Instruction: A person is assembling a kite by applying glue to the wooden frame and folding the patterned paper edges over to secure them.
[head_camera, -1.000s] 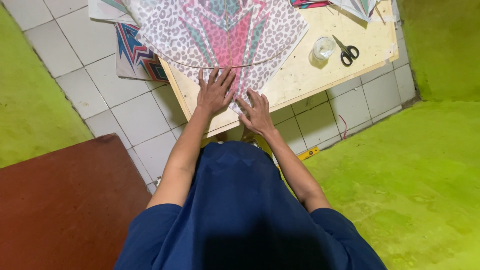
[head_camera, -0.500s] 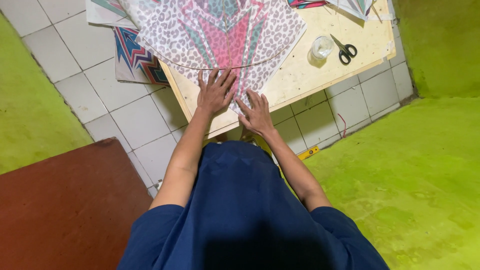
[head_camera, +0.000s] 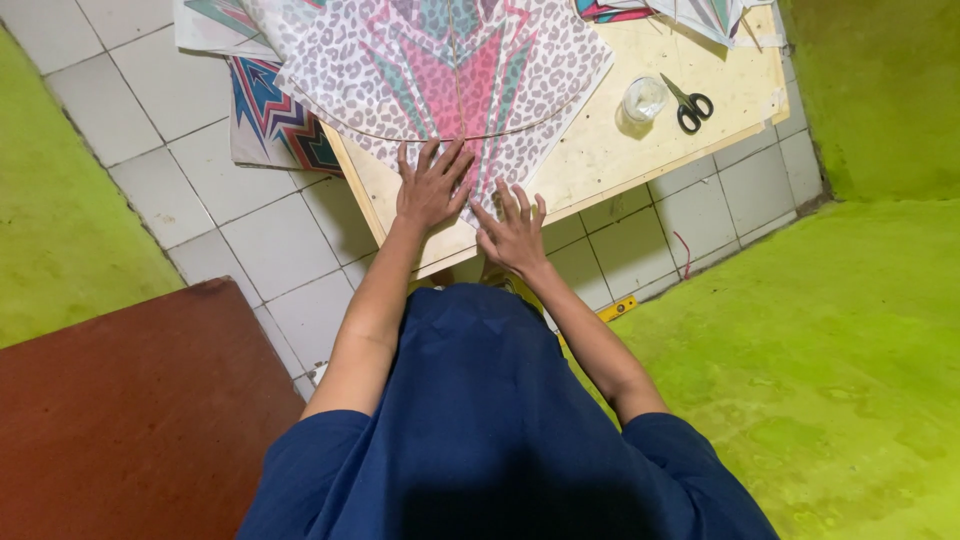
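Both hands lie flat and open, fingers spread, holding nothing. The left hand (head_camera: 432, 188) presses its grip down on the pointed bottom end of the kite (head_camera: 450, 75). The right hand (head_camera: 514, 232) rests just beside it, its fingertips on the kite's tip and its palm on the bare wood.

The kite is thin paper with a spotty gray leopard print and pink and teal zigzag shapes down its middle. A thin stick (head_camera: 458, 70) runs straight down the kite's middle, and a curved thin stick (head_camera: 400, 135) bows across it, just above the left hand.

The kite lies on a low desk (head_camera: 620, 150) made of pale flat wood. To the right of the kite stands a small clear round tub (head_camera: 643, 100); I cannot tell what is in it. Just beside the tub lie scissors (head_camera: 688, 103) with black handles. To the left of the kite, more patterned paper sheets (head_camera: 270, 115) lie on the white floor tiles (head_camera: 260, 230). Green mats (head_camera: 830, 330) lie farther out on both sides.
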